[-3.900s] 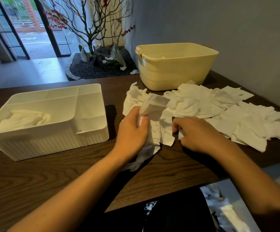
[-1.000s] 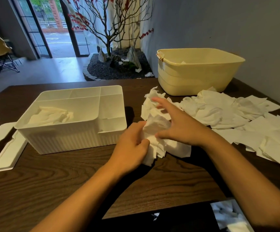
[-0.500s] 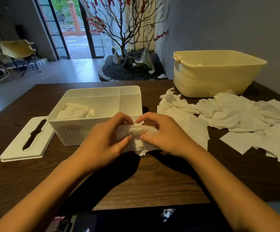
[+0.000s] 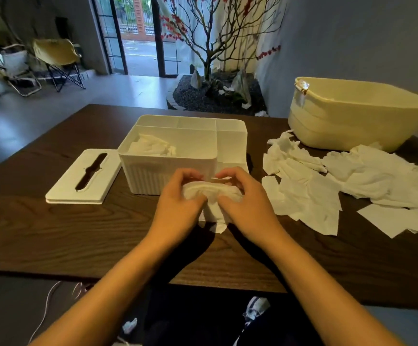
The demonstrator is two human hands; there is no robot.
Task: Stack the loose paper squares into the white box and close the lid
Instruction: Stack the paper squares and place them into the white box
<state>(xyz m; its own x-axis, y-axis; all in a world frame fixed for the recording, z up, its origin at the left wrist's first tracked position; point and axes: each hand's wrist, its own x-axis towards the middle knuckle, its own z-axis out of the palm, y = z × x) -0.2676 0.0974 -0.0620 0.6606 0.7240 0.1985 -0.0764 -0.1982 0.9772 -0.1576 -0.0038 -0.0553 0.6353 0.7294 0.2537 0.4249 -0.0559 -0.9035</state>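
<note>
So the white box (image 4: 178,156) sits open in the middle of the dark wood-grain table (image 4: 78,228), hard plastic with a ribbed front wall and rounded corners, split inside into one big compartment plus a narrow strip along the back and a smaller section on the right. The big compartment has a crumpled little heap of paper squares (image 4: 153,146) in its left end; can't tell if the other sections hold anything. The lid (image 4: 83,177) is off, lying flat on the table just left of the box, a white rectangle with a long wavy slot cut through it. Both hands are right in front of the box: the left hand (image 4: 180,203) and right hand (image 4: 245,203) each have fingers and thumb curled round the same soft bundle of paper squares (image 4: 211,196), pinching it from either side, corners hanging down underneath. The rest of the loose squares (image 4: 340,186) are spread in a thin, wrinkly, overlapping mess across the right side of the table. Behind them is a pale yellow plastic tub (image 4: 353,121), smooth walls, rolled rim, a bit of white showing just over its edge. No readable writing on any of it.
</note>
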